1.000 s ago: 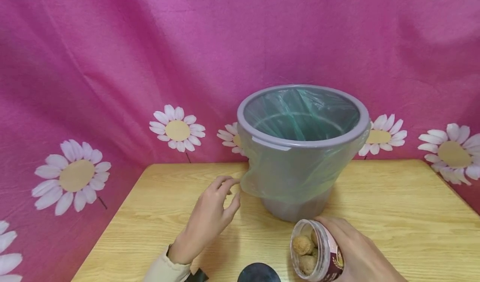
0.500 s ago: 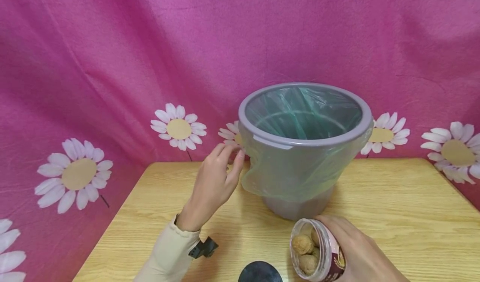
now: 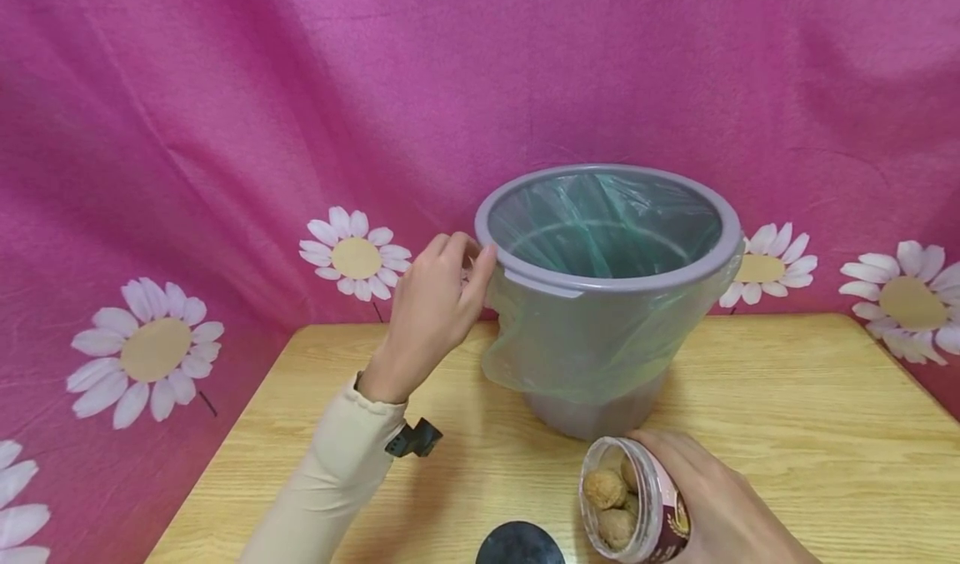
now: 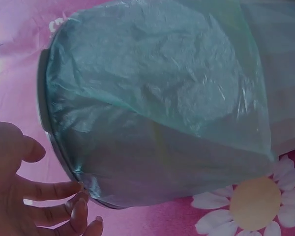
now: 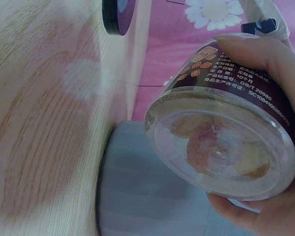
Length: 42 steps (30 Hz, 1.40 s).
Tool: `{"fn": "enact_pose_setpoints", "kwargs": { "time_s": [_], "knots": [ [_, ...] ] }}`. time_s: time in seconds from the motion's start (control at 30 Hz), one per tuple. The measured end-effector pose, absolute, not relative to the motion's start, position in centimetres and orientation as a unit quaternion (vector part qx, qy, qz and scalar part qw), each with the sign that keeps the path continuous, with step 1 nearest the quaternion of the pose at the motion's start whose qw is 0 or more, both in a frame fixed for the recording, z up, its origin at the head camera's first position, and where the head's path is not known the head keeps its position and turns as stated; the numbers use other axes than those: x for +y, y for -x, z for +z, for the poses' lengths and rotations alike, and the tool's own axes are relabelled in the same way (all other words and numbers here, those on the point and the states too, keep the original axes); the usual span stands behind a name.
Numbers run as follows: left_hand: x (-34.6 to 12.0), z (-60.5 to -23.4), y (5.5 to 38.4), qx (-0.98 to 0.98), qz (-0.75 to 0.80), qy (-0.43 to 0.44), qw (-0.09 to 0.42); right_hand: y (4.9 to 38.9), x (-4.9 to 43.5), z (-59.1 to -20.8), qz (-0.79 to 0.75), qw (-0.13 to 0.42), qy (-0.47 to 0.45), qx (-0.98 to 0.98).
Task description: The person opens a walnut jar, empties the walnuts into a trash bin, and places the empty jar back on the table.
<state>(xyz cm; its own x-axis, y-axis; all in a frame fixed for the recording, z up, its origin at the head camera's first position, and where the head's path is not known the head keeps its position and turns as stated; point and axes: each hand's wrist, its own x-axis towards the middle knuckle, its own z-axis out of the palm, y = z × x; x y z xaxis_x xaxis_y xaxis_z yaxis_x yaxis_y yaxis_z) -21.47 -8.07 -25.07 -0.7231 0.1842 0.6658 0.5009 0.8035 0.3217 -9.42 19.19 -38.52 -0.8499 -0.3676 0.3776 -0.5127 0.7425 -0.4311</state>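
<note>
My right hand (image 3: 708, 497) grips a clear plastic jar (image 5: 221, 142) with a dark maroon printed label. The jar tilts, its uncapped mouth facing left in the head view, and several round brown walnut-like balls (image 3: 604, 489) lie inside. A grey bin (image 3: 588, 414) stands upright, lined with a thin green plastic bag (image 4: 162, 98) folded down over its outside. My left hand (image 3: 435, 301) is at the left side of the bin's rim, fingers loosely bent. In the left wrist view its fingertips (image 4: 73, 188) are right at the rim, with the thumb apart from them.
A round black lid (image 3: 520, 545) lies near the front of the wooden table (image 3: 795, 431). Behind the table hangs a pink cloth (image 3: 420, 89) with white daisies. A small black device (image 3: 414, 438) sits on my left wrist.
My left hand has risen along the bin's left side, from the bag's lower edge up to the rim. My right hand and the jar have stayed almost still.
</note>
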Motion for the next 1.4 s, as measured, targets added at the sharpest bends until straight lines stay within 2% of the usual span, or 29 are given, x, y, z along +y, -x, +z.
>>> {"fn": "enact_pose_setpoints", "kwargs": {
  "time_s": [0.33,0.6,0.97,1.13,1.4],
  "knots": [
    [-7.9,-24.4,23.5,-0.922,-0.221,0.161,0.273,9.3,19.2,-38.6,0.277,0.161,-0.249,-0.914],
    [-7.4,-23.5,24.2,-0.950,-0.191,0.131,0.209,9.2,19.2,-38.0,0.277,0.120,-0.204,-0.931],
    [-7.5,-23.1,24.9,-0.970,-0.168,0.130,0.118,9.4,19.5,-38.0,0.273,0.126,-0.191,-0.934],
    [-7.7,-23.3,25.0,-0.974,-0.168,0.128,0.082,9.5,19.5,-38.2,0.268,0.144,-0.206,-0.930],
    [-7.6,-23.1,25.2,-0.983,-0.115,0.123,0.070,9.7,19.6,-38.1,0.245,0.193,-0.227,-0.922]
  ]
}}
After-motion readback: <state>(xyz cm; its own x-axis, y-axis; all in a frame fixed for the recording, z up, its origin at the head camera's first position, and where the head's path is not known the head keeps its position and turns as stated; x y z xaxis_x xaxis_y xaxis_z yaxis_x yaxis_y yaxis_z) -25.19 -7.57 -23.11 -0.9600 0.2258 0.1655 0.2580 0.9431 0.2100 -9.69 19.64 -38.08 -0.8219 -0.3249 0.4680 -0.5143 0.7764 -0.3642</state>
